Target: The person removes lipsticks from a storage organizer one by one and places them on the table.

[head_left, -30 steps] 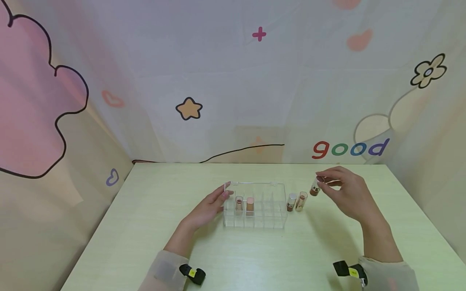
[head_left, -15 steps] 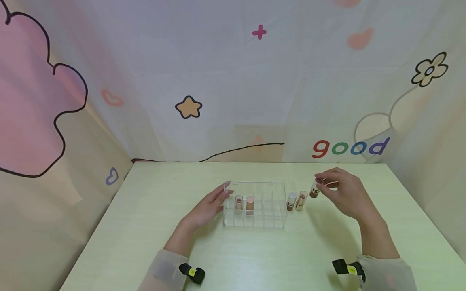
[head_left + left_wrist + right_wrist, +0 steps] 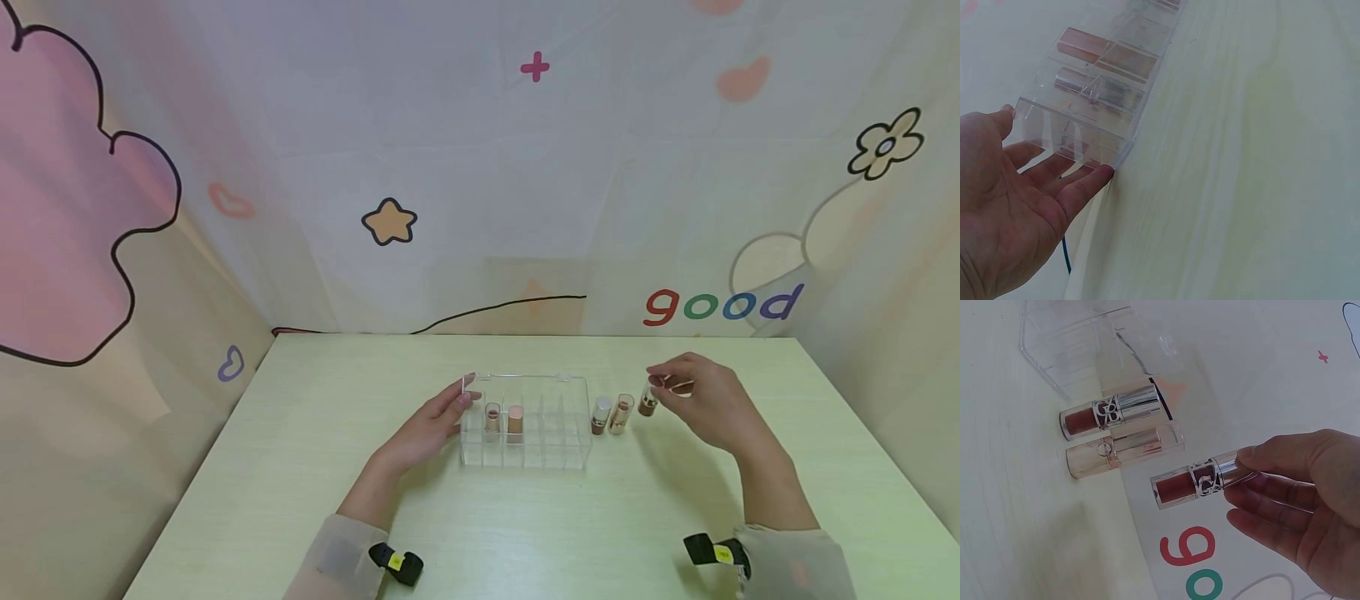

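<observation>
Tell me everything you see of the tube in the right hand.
The tube looks like clear plastic or glass, with reddish-brown contents at its lower end, silver lettering round the middle and a shiny silver cap on. The right hand pinches the cap, holding it nearly upright, right of the clear-capped tube. Whether its base touches the table I cannot tell.

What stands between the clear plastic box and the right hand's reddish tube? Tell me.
A silver-capped reddish tube, then a clear-capped pinkish-gold tube, per the head view.

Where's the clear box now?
In the head view, the box sits on the table, left hand touching its left side, two tubes close to its right.
</observation>
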